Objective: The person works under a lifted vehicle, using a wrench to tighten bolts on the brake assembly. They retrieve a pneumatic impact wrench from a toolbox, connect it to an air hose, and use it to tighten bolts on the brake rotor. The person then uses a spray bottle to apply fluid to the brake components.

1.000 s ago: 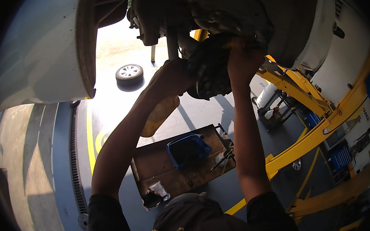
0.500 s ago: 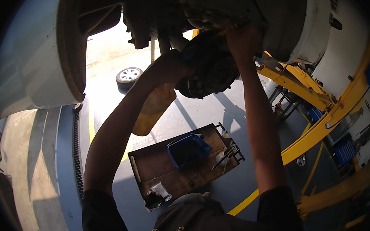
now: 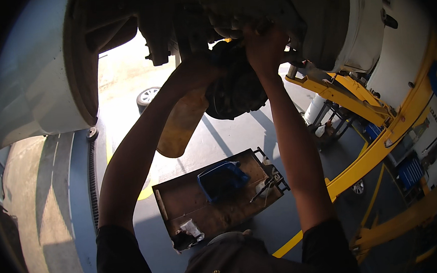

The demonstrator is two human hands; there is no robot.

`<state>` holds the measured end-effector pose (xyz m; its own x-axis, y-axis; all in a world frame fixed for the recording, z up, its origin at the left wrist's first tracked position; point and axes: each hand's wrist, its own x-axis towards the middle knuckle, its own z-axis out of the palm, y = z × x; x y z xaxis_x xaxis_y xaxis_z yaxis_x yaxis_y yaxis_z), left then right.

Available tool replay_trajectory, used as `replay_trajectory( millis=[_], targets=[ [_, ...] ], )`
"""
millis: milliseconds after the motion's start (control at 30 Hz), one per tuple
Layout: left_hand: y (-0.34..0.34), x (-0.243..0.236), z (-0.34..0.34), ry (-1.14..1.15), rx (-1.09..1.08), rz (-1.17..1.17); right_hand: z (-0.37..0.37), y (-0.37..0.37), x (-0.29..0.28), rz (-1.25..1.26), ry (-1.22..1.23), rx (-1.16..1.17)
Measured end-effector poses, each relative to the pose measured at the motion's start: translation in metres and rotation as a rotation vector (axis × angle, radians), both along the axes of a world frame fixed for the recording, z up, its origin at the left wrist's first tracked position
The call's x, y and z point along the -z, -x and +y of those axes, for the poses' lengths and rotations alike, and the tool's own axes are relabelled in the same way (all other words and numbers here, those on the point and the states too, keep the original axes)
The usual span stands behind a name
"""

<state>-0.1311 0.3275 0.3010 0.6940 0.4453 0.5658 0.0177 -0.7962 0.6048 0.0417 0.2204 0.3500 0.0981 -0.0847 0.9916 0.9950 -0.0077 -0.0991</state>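
Both my arms reach up under a raised vehicle, to the dark wheel hub and brake assembly (image 3: 236, 92) hanging in its wheel arch. My left hand (image 3: 199, 71) is at the left side of the hub, its fingers lost in shadow and behind the parts. Just below that hand and forearm hangs a yellowish, translucent plastic container (image 3: 183, 123); what holds it up is hidden. My right hand (image 3: 267, 47) is raised above the hub, against the dark suspension parts (image 3: 220, 19). Its fingers are too dark to make out, and I cannot tell what they touch.
Below me a brown-topped cart (image 3: 182, 200) carries a blue tray (image 3: 223, 181), a crumpled white packet (image 3: 192, 228) and a tool. Yellow lift arms (image 3: 362, 164) cross on the right. A loose wheel (image 3: 149, 96) lies on the floor beyond. The vehicle's pale body panel (image 3: 32, 83) is at left.
My right hand has shifted left, above the hub. My left hand stays beside the hub, with the container still below it. The whole view has moved slightly.
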Motion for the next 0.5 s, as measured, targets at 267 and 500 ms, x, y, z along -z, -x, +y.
replay_trajectory(
  millis=[267, 500],
  targets=[
    [-0.004, -0.011, -0.007, -0.035, 0.029, 0.063, -0.003, -0.008, -0.008, -0.016, 0.020, 0.033],
    [-0.035, 0.007, 0.034, -0.025, 0.103, 0.047, -0.015, -0.012, -0.029, 0.197, 0.173, 0.102]
  ],
)
